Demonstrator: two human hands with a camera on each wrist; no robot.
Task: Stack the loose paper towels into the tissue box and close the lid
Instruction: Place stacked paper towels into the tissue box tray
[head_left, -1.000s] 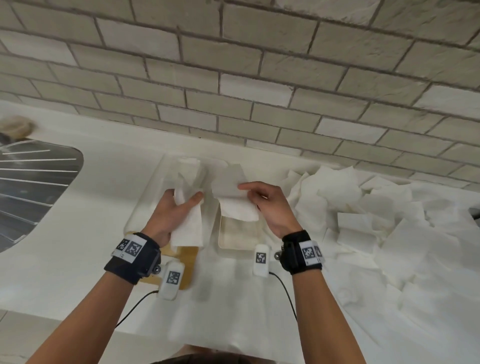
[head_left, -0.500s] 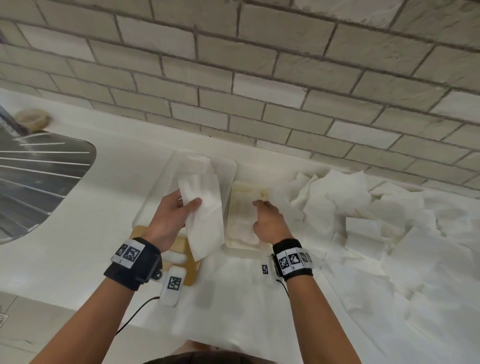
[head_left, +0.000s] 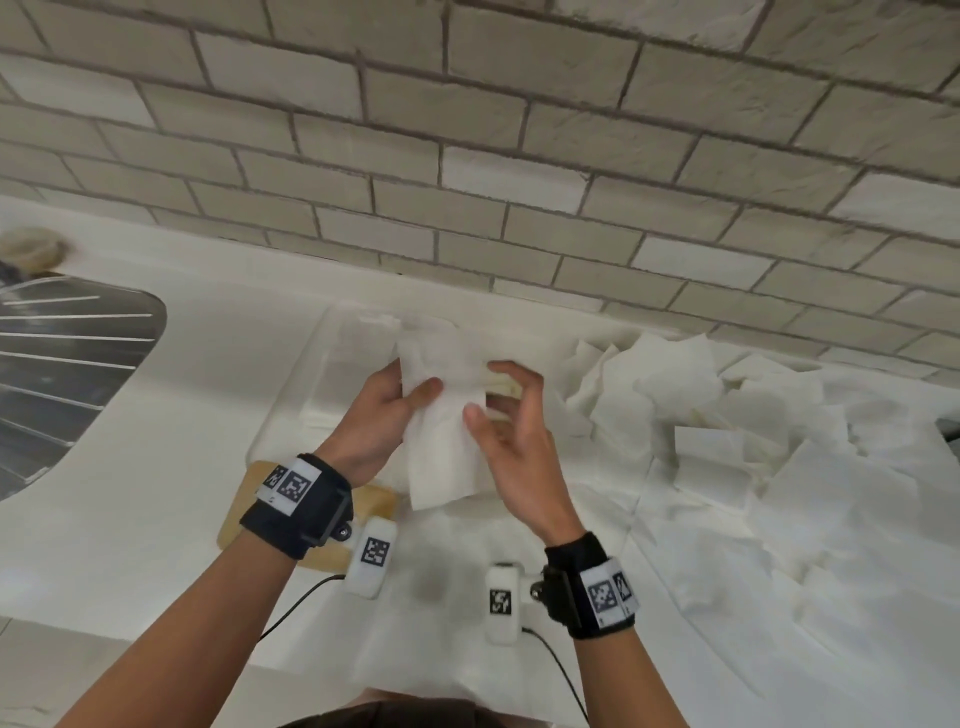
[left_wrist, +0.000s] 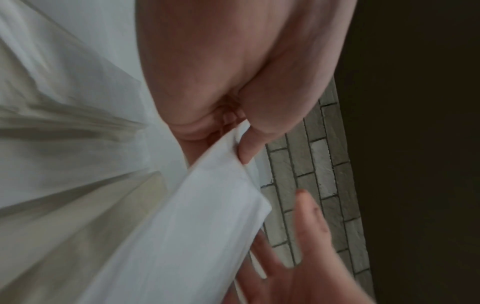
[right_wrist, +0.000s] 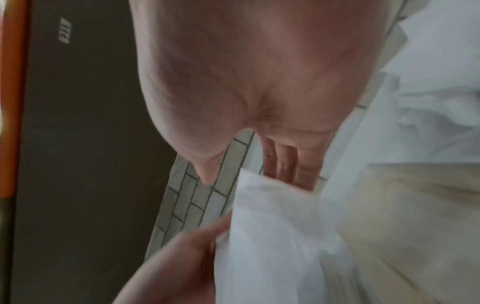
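Many loose paper towels (head_left: 779, 431) sprawl across the white tabletop (head_left: 156, 493), right of the open tissue box (head_left: 501, 387); one thin, limp sheet (head_left: 441, 447) hangs above it, left hand (head_left: 379, 421) pinching its upper edge, right hand (head_left: 511, 431) open alongside; best gripped by edges

Both forearms extend forward, each wrist wearing a black band with coded markers. Left hand (head_left: 382, 415): thumb and fingers curled in a pinching grip, palm facing right. Right hand (head_left: 511, 431): raised opposite it, fingers loosely spread and slightly bent, thumb pointing toward the left hand
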